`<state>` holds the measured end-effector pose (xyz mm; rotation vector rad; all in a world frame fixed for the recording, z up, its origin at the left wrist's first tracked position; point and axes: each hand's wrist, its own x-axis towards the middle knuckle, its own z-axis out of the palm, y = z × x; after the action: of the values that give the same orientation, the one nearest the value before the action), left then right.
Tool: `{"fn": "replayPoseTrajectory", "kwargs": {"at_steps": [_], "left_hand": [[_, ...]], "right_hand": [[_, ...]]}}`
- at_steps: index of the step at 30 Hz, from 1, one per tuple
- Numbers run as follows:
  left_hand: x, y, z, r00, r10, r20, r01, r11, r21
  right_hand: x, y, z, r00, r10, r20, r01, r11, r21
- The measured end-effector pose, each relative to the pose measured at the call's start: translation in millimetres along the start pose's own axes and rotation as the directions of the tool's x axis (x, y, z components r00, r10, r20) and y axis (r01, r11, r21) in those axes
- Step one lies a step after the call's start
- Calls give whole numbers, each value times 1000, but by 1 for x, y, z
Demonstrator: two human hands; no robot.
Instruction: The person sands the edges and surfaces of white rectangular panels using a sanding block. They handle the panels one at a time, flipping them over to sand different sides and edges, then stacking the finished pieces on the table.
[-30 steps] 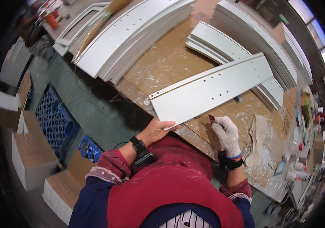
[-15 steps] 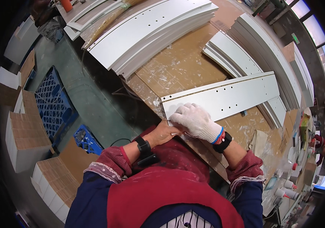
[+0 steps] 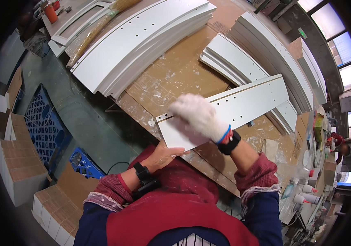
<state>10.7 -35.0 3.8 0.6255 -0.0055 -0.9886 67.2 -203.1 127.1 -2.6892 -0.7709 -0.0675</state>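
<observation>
1 left grip (image 3: pixel 161 157) — pinched closed on white board (image 3: pixel 245 105).

Beyond our gloved right fingers (image 3: pixel 178 107), we are finding free passage over the bench (image 3: pixel 169 76) between the large white stack (image 3: pixel 142 45) and the smaller white stack (image 3: pixel 238 61). To those fingers' right, the white board (image 3: pixel 251 100) is barring low passage; toward us, our left fingers (image 3: pixel 174 151) are blocking its near corner.

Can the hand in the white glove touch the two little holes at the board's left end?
Probably yes: the gloved right hand is near the holes, over the white board, and nothing seems in the way. The bare left hand grips the board's lower corner.
</observation>
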Motion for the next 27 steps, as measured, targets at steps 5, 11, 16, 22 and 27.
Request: {"fn": "replayPoseTrajectory", "kwargs": {"at_steps": [5,11,16,22,27], "left_hand": [[0,-1,0,999,-3,-38,2,1000,-22],[0,5,-2,1000,-14,-23,14,1000,14],[9,9,-11,992,-24,122,65,938,-342],[8,19,3,993,-86,76,108,919,-380],[5,17,-9,993,-117,-24,100,926,-365]], "right_hand": [[-4,-29,29,951,-53,304,104,982,-156],[8,9,11,987,147,-59,-154,976,-157],[-31,20,5,904,408,-129,-418,906,-68],[-51,-11,29,930,294,-222,-346,903,-253],[-65,-64,49,991,130,11,-126,978,-166]]}}
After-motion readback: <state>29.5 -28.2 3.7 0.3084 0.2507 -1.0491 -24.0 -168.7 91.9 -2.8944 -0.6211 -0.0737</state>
